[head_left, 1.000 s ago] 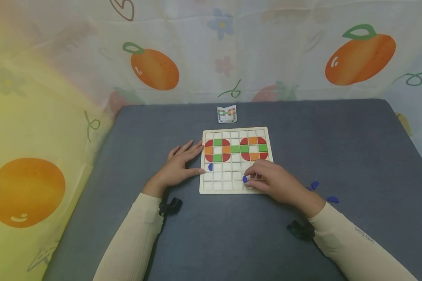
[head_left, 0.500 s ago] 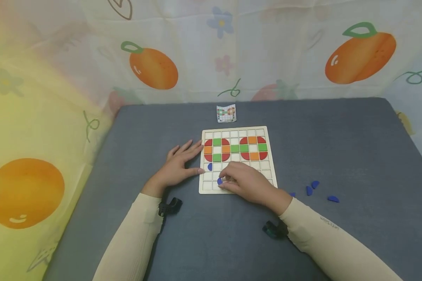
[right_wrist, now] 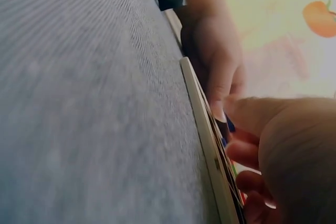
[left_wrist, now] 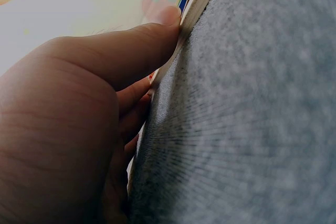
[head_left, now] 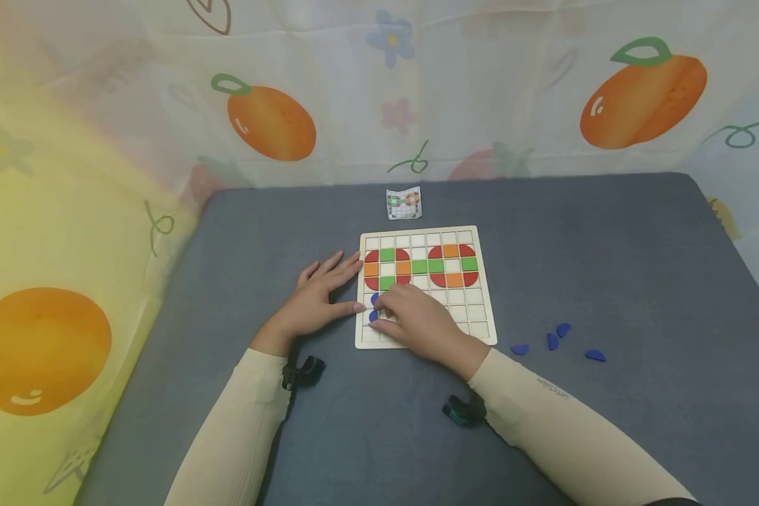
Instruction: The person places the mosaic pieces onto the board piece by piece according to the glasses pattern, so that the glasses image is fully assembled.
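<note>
My left hand [head_left: 313, 302] lies with its fingers spread, thumb and fingertips against the left edge of the wooden grid board [head_left: 424, 342]. Over the board's lower left, my right hand [head_left: 420, 316] pinches a blue half-round tile [head_left: 373, 316] between thumb and finger, just below another blue half-round tile [head_left: 374, 299] in the leftmost column. Red quarter-round, green and orange square tiles form two rings on the board, joined by a green tile [head_left: 419, 267]. In the right wrist view, the pinched tile [right_wrist: 230, 124] shows close by the left thumb.
Several loose blue half-round tiles [head_left: 553, 341] lie on the grey tabletop [head_left: 367, 436] right of the board. A small printed pattern card [head_left: 403, 203] lies behind the board. A patterned cloth [head_left: 481, 84] hangs along the back.
My right hand has moved left across the board with the blue half-round tile, from the lower right to the leftmost column. The left hand stays at the board's edge.
</note>
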`<action>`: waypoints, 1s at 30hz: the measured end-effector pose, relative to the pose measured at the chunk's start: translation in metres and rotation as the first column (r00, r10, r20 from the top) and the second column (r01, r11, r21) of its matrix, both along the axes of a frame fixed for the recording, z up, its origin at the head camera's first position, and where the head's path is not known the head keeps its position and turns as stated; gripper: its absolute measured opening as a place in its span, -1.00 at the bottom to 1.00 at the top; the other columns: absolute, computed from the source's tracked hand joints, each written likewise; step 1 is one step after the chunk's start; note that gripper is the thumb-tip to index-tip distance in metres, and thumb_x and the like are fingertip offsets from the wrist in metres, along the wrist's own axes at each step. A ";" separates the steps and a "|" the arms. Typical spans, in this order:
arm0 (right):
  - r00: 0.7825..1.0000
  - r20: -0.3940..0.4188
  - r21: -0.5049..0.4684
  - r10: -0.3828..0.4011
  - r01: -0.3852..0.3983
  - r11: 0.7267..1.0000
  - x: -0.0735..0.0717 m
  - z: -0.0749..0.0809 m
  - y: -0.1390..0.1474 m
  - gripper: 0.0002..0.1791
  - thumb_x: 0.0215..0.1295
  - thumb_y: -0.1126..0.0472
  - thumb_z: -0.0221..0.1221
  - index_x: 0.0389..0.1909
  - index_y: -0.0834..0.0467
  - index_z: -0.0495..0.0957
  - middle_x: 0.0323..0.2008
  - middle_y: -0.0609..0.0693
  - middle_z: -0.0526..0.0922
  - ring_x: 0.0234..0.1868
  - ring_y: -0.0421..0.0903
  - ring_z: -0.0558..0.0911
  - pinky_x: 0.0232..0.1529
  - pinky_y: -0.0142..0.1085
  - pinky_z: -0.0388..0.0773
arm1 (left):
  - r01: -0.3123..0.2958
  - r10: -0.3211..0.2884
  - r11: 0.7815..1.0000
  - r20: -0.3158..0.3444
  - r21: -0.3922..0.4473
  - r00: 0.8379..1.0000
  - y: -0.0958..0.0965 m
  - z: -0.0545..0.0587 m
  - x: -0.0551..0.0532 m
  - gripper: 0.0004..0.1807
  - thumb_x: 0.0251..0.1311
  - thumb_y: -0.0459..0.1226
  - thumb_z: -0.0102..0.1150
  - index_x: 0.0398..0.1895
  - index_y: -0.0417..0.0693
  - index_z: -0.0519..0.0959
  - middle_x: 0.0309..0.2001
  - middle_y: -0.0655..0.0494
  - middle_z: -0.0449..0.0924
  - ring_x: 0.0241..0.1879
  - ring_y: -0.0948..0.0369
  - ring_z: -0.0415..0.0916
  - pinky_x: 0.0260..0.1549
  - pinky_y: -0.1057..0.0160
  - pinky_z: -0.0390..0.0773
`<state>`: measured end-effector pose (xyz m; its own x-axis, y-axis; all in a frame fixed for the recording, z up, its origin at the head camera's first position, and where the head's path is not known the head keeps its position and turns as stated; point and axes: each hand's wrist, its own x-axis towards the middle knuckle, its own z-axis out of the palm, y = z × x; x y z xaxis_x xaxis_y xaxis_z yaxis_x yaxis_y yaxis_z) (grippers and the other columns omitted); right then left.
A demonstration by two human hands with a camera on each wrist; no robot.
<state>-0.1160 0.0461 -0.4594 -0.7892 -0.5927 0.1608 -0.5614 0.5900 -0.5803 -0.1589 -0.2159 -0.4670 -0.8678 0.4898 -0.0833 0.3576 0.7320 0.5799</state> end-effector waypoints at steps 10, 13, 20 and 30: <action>1.000 0.004 0.045 -0.021 0.020 0.999 -0.003 0.002 -0.006 -0.67 0.47 0.04 0.46 0.09 0.14 0.74 -0.19 -0.06 0.64 -0.19 -0.11 0.59 -0.14 -0.18 0.60 | 0.001 -0.001 1.000 0.001 0.004 1.000 0.000 0.003 0.001 -0.02 0.40 0.09 0.45 0.77 0.12 0.20 0.73 0.34 0.03 0.73 0.13 -0.25 0.56 -0.22 -0.39; 1.000 -0.009 0.050 0.005 -0.005 0.999 -0.003 0.001 -0.005 -0.64 0.45 0.03 0.47 0.14 0.12 0.75 -0.14 -0.06 0.66 -0.14 -0.10 0.61 -0.08 -0.16 0.61 | 0.002 -0.002 1.000 0.001 0.003 1.000 0.000 0.002 0.001 -0.01 0.39 0.09 0.45 0.77 0.12 0.20 0.73 0.32 0.03 0.73 0.12 -0.25 0.55 -0.23 -0.38; 0.997 -0.039 0.070 0.060 -0.057 0.996 -0.003 -0.002 -0.001 -0.70 0.47 0.03 0.46 0.11 0.05 0.80 -0.19 -0.08 0.61 -0.22 -0.13 0.55 -0.16 -0.22 0.55 | 0.004 -0.004 1.000 -0.002 0.001 1.000 0.001 0.003 0.001 -0.01 0.39 0.09 0.45 0.77 0.12 0.19 0.73 0.33 0.02 0.73 0.12 -0.25 0.55 -0.24 -0.39; 0.997 0.049 0.038 0.067 -0.069 0.997 -0.003 -0.001 0.005 -0.58 0.50 0.04 0.42 0.27 0.10 0.71 0.03 -0.02 0.68 0.01 -0.06 0.60 0.14 -0.10 0.58 | 0.007 -0.007 1.000 -0.003 0.010 1.000 0.000 0.001 0.001 0.00 0.39 0.08 0.46 0.77 0.10 0.19 0.73 0.32 0.03 0.73 0.10 -0.25 0.55 -0.26 -0.37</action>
<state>-0.1192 0.0512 -0.4605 -0.7529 -0.6506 0.0994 -0.5735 0.5745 -0.5839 -0.1581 -0.2161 -0.4658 -0.8648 0.4964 -0.0755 0.3644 0.7239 0.5858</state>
